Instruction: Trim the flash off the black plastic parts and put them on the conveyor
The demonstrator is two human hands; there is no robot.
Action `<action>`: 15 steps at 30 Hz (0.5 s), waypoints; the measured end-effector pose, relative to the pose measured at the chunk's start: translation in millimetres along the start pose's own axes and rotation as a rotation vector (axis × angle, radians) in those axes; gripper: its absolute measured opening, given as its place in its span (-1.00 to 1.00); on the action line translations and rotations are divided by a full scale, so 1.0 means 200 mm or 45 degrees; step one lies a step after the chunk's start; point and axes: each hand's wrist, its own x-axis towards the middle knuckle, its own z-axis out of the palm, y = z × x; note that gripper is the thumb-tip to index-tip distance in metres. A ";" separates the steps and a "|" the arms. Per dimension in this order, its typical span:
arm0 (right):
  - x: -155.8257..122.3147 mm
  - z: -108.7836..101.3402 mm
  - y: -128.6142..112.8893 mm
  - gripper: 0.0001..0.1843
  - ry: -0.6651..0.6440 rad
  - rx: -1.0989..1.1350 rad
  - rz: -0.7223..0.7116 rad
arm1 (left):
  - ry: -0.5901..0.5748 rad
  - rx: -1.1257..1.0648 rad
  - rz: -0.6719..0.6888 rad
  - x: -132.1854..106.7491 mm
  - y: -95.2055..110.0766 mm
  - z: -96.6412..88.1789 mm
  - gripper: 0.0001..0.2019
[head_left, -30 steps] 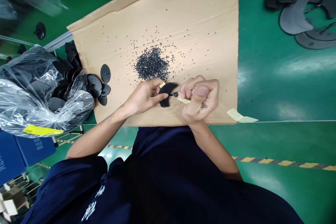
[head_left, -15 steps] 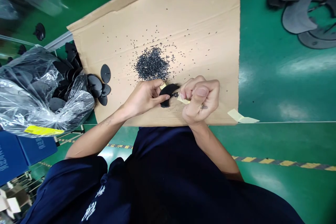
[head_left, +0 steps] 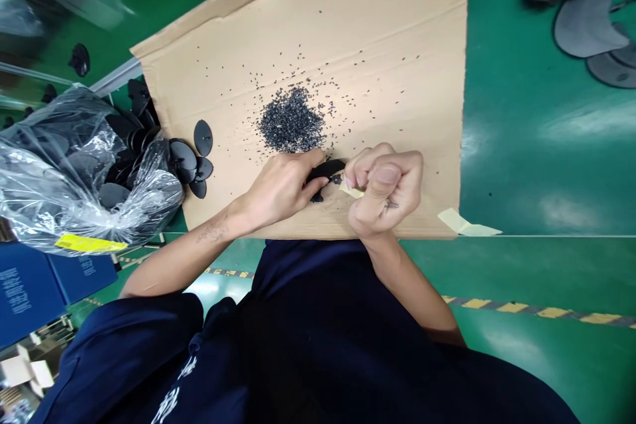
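My left hand [head_left: 283, 187] pinches a small black oval plastic part [head_left: 325, 169] just above the near edge of a cardboard sheet [head_left: 397, 46]. My right hand [head_left: 385, 189] is closed in a fist around a small tool with tape-wrapped grip [head_left: 350, 190], its tip against the part's edge. A heap of tiny black trimmings [head_left: 291, 120] lies on the cardboard right behind my hands, with scattered specks around it.
A clear plastic bag [head_left: 74, 172] of black oval parts sits at the left, with several loose ovals [head_left: 191, 159] spilling onto the cardboard. Larger grey and black curved pieces [head_left: 591, 20] lie on the green table [head_left: 546, 126] at the far right. Blue boxes [head_left: 44, 285] stand lower left.
My left hand has turned the black part so less of it shows, and its fingers cover more of it. The view has shifted slightly; my right hand stays closed on the tool.
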 end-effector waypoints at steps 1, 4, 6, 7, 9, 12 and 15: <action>0.01 0.00 -0.01 -0.64 0.022 -0.002 -0.014 | -0.004 0.022 0.006 0.00 0.00 0.00 -0.86; 0.02 0.00 -0.02 -0.71 0.085 0.093 -0.055 | -0.030 0.021 -0.012 0.01 0.01 0.00 -0.86; 0.03 0.00 -0.03 -0.69 0.092 0.095 -0.031 | -0.052 -0.022 -0.054 0.01 0.01 0.00 -0.85; 0.03 0.00 -0.03 -0.68 0.089 0.065 -0.006 | -0.069 -0.056 -0.083 0.02 0.02 0.00 -0.83; 0.03 0.00 -0.03 -0.65 0.076 0.018 0.021 | -0.112 -0.145 -0.159 0.02 0.02 -0.01 -0.78; 0.03 0.00 -0.04 -0.68 0.055 0.072 -0.017 | -0.158 -0.292 -0.281 0.02 0.03 0.00 -0.70; 0.03 -0.01 -0.03 -0.70 0.056 0.115 -0.036 | -0.120 -0.427 -0.399 0.01 0.05 0.02 -0.72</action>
